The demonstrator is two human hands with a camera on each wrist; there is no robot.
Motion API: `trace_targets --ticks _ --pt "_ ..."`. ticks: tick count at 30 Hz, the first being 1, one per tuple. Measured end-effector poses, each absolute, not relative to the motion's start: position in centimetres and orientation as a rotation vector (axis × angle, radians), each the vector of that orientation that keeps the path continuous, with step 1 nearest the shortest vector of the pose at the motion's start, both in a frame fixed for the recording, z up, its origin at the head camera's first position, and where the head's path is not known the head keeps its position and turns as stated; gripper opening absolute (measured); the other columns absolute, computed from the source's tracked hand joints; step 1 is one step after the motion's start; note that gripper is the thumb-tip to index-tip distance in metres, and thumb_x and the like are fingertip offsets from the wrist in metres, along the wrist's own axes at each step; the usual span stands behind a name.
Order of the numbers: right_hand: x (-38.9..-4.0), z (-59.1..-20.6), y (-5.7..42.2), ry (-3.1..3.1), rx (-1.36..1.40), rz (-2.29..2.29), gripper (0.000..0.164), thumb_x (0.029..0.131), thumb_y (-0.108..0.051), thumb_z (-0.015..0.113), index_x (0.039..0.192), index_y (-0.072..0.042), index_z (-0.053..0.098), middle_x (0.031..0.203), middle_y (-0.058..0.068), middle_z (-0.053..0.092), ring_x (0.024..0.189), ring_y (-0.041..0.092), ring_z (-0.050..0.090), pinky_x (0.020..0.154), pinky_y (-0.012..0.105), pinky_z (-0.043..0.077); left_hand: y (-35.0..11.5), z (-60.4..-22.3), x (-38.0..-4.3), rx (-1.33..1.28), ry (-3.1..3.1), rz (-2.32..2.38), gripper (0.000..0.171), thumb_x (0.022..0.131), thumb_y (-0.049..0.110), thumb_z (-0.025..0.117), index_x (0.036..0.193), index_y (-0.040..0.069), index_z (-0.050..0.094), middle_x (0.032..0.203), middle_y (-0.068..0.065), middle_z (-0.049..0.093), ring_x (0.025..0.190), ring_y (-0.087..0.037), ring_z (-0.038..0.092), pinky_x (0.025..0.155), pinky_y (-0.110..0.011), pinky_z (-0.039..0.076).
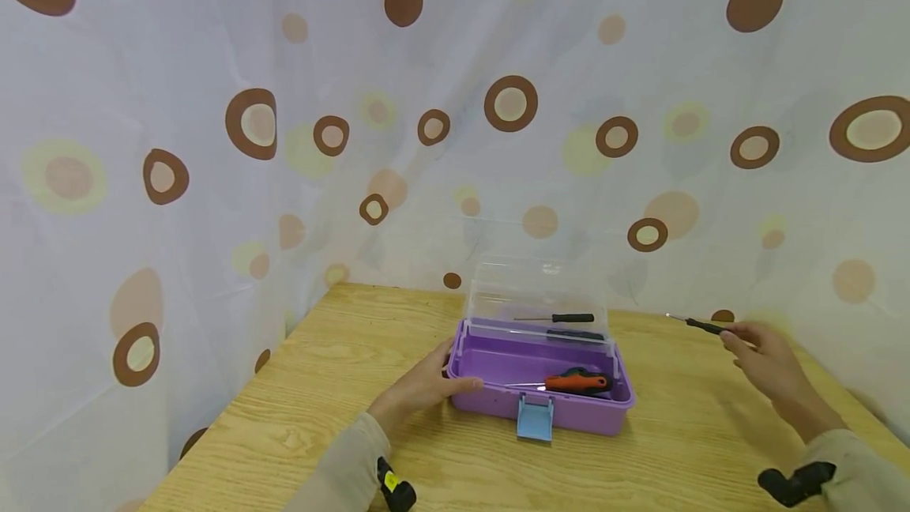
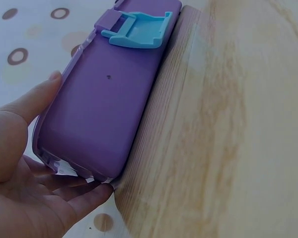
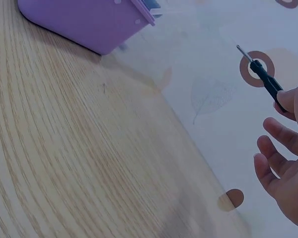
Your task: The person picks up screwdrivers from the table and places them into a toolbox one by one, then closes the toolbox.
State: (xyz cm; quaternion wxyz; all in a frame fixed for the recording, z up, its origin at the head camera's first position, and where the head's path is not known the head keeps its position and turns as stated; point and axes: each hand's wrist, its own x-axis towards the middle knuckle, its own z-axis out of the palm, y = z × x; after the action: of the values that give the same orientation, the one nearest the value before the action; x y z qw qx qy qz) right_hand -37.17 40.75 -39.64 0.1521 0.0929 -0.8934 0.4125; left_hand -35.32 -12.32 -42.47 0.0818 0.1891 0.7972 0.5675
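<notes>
A purple toolbox [image 1: 590, 419] with a raised clear lid [image 1: 526, 287] and a blue latch [image 1: 535, 417] hanging down stands on the wooden table. My left hand [image 1: 425, 380] grips its left end, thumb on the front rim and fingers round the end wall. Inside, near the front, lies an orange-and-black screwdriver [image 1: 577, 382]. Off to the right of the box, my right hand [image 1: 771, 362] pinches a small black-handled screwdriver [image 3: 265, 79] between thumb and index finger, its metal tip pointing away from the hand. The other fingers of that hand are loosely bent.
A thin black-handled screwdriver [image 1: 572, 318] shows against the lid, with another dark handle [image 1: 574, 335] just below it, dimmer through the plastic. Behind the wooden table [image 1: 355, 330] hangs a white curtain [image 1: 441, 46] with brown and beige circles.
</notes>
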Motion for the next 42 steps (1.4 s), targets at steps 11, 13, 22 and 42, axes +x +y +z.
trace_targets --ticks 11,13,22,42 --pt "-37.3 -38.5 38.1 -2.540 0.354 1.183 0.046 0.113 -0.026 0.044 0.137 0.013 0.049 0.141 0.034 0.045 0.105 -0.004 0.052 0.076 0.013 0.053 -12.3 -42.7 -35.6 0.613 2.388 1.691 0.099 0.091 0.040 0.081 0.165 0.011 0.022 0.161 -0.017 0.037 0.145 -0.036 0.038 0.119 -0.056 0.029" --pt "-37.2 -38.4 37.7 -2.552 0.360 1.184 0.048 0.113 -0.028 0.044 0.139 0.012 0.048 0.142 0.033 0.044 0.114 0.015 0.058 0.077 0.015 0.053 -12.3 -42.6 -35.5 0.612 2.383 1.698 0.099 0.091 0.040 0.081 0.165 0.011 0.022 0.161 -0.017 0.037 0.145 -0.036 0.038 0.118 -0.056 0.030" --pt "-37.4 -37.9 35.9 -2.569 0.371 1.181 0.053 0.113 -0.032 0.042 0.146 0.010 0.046 0.142 0.031 0.044 0.119 0.033 0.057 0.077 0.016 0.052 -12.3 -42.5 -35.4 0.629 2.373 1.717 0.100 0.091 0.038 0.081 0.166 0.010 0.020 0.160 -0.018 0.038 0.142 -0.037 0.041 0.117 -0.054 0.032" --pt "-39.0 -37.7 30.1 -2.507 0.364 1.371 0.052 0.111 -0.034 0.050 0.140 0.009 0.049 0.154 0.034 0.034 0.140 0.055 0.031 0.104 0.074 0.034 -12.3 -42.6 -35.4 0.653 2.353 1.730 0.101 0.093 0.037 0.080 0.167 0.012 0.015 0.163 -0.018 0.033 0.144 -0.039 0.039 0.118 -0.053 0.031"
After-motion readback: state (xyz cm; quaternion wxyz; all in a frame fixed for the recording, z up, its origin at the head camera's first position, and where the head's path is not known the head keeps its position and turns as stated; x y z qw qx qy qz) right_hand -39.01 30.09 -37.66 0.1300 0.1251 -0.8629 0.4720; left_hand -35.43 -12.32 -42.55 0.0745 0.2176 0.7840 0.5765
